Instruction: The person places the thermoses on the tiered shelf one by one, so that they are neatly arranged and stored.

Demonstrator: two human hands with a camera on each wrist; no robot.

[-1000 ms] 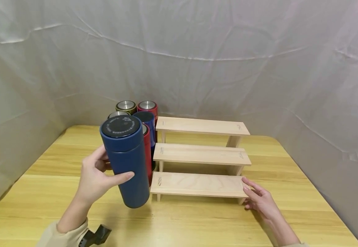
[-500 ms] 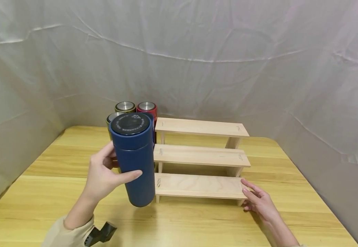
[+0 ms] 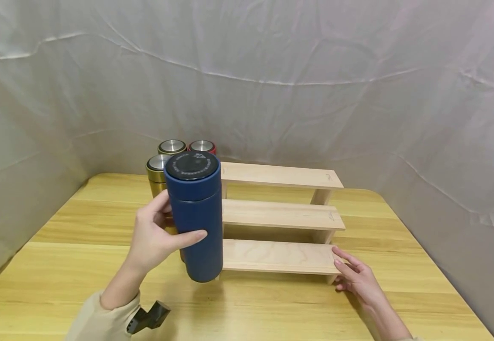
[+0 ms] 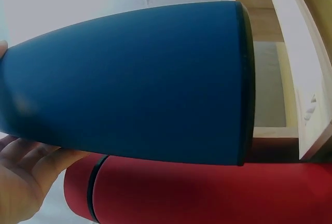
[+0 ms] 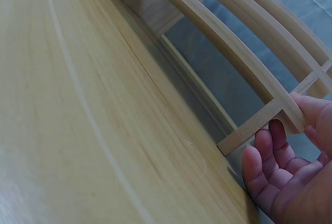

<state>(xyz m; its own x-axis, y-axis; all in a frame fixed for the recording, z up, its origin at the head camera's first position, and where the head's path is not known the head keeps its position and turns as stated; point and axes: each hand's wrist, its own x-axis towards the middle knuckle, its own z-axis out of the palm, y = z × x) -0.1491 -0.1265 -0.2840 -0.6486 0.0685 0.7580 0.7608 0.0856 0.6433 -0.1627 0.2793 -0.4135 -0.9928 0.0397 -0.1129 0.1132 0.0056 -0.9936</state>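
My left hand (image 3: pixel 155 237) grips a dark blue thermos bottle (image 3: pixel 202 213) with a black lid. The bottle is raised off the table, slightly tilted, in front of the left end of a three-step wooden display rack (image 3: pixel 277 255). In the left wrist view the blue bottle (image 4: pixel 129 84) passes above a red bottle (image 4: pixel 207 193) lying across the lower edge of that picture. My right hand (image 3: pixel 359 277) holds the right end of the lowest step. From the right wrist view, the thumb lies on the board and the fingers (image 5: pixel 264 146) curl beneath it.
Left of the rack stand a gold bottle (image 3: pixel 156 176), another with a steel lid (image 3: pixel 172 146) and a red-rimmed one (image 3: pixel 202 145). The blue bottle hides others. The wooden table (image 3: pixel 76 270) meets a grey cloth backdrop (image 3: pixel 272 94).
My left hand has carried the blue bottle to the right, now overlapping the rack's left end in the head view. More of the gold bottle shows. The right hand stays at the rack.
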